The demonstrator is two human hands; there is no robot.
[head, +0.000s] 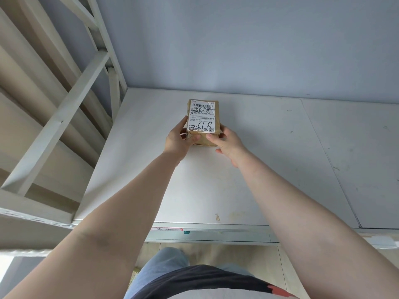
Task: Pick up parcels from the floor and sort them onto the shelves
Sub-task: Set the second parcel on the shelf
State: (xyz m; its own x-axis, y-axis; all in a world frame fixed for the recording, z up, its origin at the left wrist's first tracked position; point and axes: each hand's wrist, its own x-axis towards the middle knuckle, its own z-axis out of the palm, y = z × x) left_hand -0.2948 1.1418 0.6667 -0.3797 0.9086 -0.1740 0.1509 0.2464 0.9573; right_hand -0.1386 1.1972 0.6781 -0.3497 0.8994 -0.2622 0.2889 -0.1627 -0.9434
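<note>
A small brown cardboard parcel (pixel 203 119) with a white shipping label and handwritten numbers rests on or just above the white shelf board (pixel 248 169), toward its back middle. My left hand (pixel 180 140) grips the parcel's near left side, thumb on the top edge. My right hand (pixel 226 144) holds its near right corner, thumb on the front edge. Both arms reach forward over the shelf.
A pale blue wall (pixel 237 46) stands behind the shelf. White metal uprights and diagonal braces (pixel 71 100) of the rack rise on the left. The shelf's front rail (pixel 207 234) carries a small label strip. Wooden floor shows below.
</note>
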